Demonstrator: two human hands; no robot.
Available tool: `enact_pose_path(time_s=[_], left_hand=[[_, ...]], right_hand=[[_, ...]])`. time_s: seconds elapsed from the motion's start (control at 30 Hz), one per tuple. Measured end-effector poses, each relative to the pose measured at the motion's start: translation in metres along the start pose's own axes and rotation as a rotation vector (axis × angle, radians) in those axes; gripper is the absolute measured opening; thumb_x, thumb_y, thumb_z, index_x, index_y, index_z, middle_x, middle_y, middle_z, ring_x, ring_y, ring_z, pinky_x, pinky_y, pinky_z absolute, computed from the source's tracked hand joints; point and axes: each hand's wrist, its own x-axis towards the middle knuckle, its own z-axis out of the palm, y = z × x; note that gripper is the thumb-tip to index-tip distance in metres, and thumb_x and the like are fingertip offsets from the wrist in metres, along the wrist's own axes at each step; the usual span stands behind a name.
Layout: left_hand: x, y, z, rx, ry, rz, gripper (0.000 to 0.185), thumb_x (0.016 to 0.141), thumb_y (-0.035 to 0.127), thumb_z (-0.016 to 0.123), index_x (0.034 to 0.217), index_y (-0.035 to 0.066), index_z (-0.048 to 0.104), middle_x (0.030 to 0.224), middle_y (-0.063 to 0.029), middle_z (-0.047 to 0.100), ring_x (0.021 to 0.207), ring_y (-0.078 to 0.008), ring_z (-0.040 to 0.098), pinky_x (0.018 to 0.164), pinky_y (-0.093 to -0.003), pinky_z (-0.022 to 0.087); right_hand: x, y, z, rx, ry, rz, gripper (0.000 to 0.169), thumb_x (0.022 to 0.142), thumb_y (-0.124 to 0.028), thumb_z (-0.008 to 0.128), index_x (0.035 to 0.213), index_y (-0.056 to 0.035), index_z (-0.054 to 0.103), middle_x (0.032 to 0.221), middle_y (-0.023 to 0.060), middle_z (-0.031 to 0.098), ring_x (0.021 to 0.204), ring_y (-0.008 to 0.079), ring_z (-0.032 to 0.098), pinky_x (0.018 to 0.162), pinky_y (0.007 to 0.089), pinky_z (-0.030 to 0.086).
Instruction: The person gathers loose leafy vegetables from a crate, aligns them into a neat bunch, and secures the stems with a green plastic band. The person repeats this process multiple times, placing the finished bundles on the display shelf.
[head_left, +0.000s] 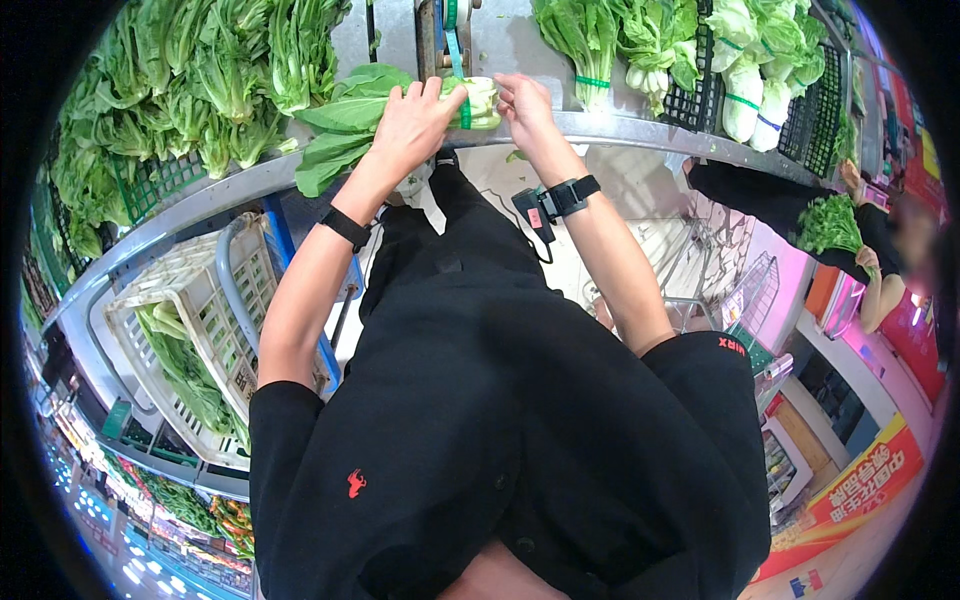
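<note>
A bunch of leafy greens (337, 116) with pale stems lies sideways over the metal counter's front edge, its leaves to the left. My left hand (421, 120) grips it where leaves meet stems. A green tape band (465, 114) circles the stems just right of that hand. From a tape roll (452, 13) on a metal tape dispenser (430, 37), a strip of teal tape (454, 61) runs down to the bunch. My right hand (525, 109) is at the cut stem ends, fingers curled; whether it pinches anything cannot be made out.
Loose leafy greens (225, 60) pile up at left. Banded lettuce (589, 52) and Chinese cabbages (742, 97) in black crates (814, 112) stand at right. A white plastic crate (187, 292) sits on a blue-framed cart at lower left. At right, a person holds herbs (829, 225) near a shopping cart (750, 285).
</note>
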Motion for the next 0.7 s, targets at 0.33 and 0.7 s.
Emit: enact_pose_path(time_s=[0.33,0.7], left_hand=[[0.007,-0.011,-0.024,-0.127,-0.089,0.142,0.066,0.07,0.017,0.082,0.126,0.009,0.047,0.103,-0.0145,0.059,0.093,-0.0361,0.065,0.076,-0.0452,0.053],[-0.024,-0.002,-0.025,-0.328,-0.27,0.289,0.059,0.071,0.016,0.078,0.119,0.005,0.047,0.095,-0.0174,0.06,0.084,-0.0404,0.064,0.069,-0.0488,0.052]], right_hand=[[-0.006,-0.015,-0.003,-0.463,-0.266,0.014,0.043,0.09,-0.043,0.072,0.109,-0.0047,0.067,0.104,0.0034,0.068,0.093,0.0102,0.059,0.08,0.0294,0.045],[-0.014,0.006,-0.002,-0.778,-0.353,-0.084,0.042,0.089,-0.04,0.075,0.098,0.0011,0.074,0.087,0.0053,0.073,0.077,0.0109,0.068,0.064,0.025,0.051]])
